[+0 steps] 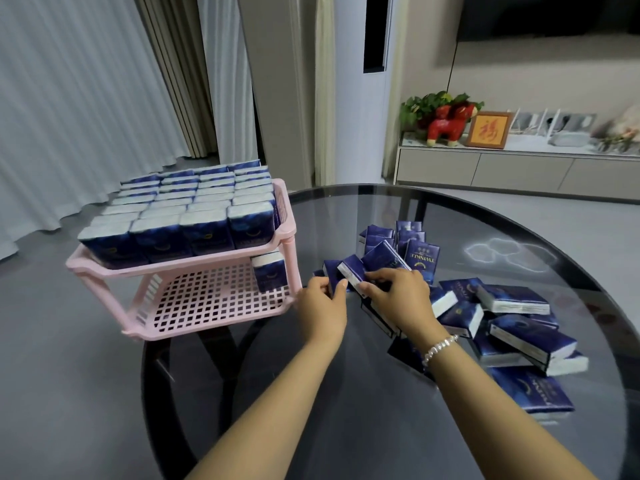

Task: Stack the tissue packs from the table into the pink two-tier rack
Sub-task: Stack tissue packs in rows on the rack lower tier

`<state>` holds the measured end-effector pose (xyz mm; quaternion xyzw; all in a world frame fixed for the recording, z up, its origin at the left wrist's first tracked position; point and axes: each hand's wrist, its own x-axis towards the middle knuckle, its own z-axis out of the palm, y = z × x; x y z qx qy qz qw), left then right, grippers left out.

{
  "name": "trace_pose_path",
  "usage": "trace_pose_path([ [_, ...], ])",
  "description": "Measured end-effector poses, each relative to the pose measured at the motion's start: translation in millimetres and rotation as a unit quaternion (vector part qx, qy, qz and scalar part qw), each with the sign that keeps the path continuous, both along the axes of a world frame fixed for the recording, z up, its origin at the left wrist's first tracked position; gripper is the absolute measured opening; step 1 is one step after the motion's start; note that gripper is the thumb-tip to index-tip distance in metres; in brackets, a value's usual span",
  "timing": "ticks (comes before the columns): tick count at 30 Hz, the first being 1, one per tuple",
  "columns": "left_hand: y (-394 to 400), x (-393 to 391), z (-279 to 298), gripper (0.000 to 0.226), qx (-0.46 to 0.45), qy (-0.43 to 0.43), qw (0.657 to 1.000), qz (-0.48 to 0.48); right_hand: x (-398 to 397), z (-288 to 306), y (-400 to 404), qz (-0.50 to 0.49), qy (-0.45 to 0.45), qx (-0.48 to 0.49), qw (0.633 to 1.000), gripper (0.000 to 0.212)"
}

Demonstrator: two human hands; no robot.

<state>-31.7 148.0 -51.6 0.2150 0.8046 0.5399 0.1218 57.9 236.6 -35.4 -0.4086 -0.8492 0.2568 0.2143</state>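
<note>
The pink two-tier rack [194, 265] stands at the left edge of the round glass table [381, 393]. Its upper tier is packed with several upright dark-blue tissue packs [180, 216]. One lone pack [269, 271] stands at the right end of the lower tier. Loose tissue packs [512, 327] lie heaped on the table's right half. My left hand [323, 303] grips a dark-blue pack [333, 273] at the near left of the heap. My right hand [398, 294] holds the neighbouring pack [353, 270] with curled fingers. The two packs touch side by side.
The rack's lower tier [207, 299] is a bare grid apart from that one pack. Dark table legs show through the glass. A low cabinet [519, 168] with ornaments runs along the far right wall, and curtains hang at the far left.
</note>
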Motion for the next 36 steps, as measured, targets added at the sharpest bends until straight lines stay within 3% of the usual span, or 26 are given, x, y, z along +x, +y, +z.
trace_pose_path([
  [3, -0.3, 4.1, -4.6, 0.019, 0.043, -0.040, 0.998, -0.004, 1.1, -3.5, 4.2, 0.020, 0.035, -0.035, 0.999, 0.021],
  [9, -5.9, 7.0, 0.2, 0.031, 0.122, -0.165, 0.979, -0.008, 4.2, 2.9, 0.0, 0.029, 0.070, -0.086, 0.993, 0.012],
  [13, -26.2, 5.7, 8.6, 0.049, 0.152, -0.209, 0.965, -0.050, 10.0, 14.3, -9.6, 0.036, 0.114, -0.114, 0.986, 0.018],
  [18, -56.8, 7.9, 31.1, 0.039, 0.166, -0.237, 0.949, -0.129, 16.7, 28.0, -28.0, 0.044, 0.126, -0.129, 0.983, 0.053],
  [24, -86.5, 25.0, 45.2, 0.021, 0.197, -0.302, 0.913, -0.190, 29.5, 41.8, -52.0, 0.067, 0.193, -0.320, 0.925, 0.051],
  [29, -86.1, 39.3, 36.0, 0.053, 0.175, -0.255, 0.935, -0.174, 36.6, 33.8, -76.0, 0.080, 0.221, -0.338, 0.911, 0.053],
  [36, -87.2, 36.9, 26.6, 0.031, 0.147, -0.195, 0.957, -0.156, 55.7, 22.3, -85.3, 0.026, 0.210, -0.294, 0.932, 0.012],
])
